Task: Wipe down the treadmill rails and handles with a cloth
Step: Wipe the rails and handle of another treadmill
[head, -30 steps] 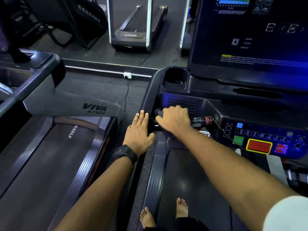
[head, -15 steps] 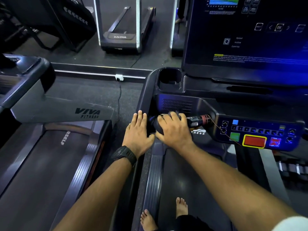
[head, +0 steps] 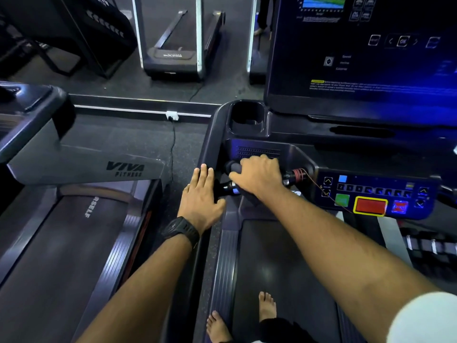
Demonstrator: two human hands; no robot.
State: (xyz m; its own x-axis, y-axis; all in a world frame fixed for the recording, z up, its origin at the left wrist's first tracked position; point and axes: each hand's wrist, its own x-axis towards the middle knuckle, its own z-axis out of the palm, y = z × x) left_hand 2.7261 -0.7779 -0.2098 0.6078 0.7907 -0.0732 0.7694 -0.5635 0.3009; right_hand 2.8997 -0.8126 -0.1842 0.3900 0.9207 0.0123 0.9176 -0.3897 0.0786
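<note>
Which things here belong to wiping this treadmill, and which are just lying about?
In the job: dark cloth under the right hand, black horizontal handle bar, black left console rail under the left hand.
Just there: round black cup holder, yellow-edged red button, grey neighbouring treadmill, white socket.

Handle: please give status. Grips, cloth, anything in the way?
Left grip flat on rail, fingers straight. Right grip holds dark cloth over handle. Red cord wound at handle's right end.
</note>
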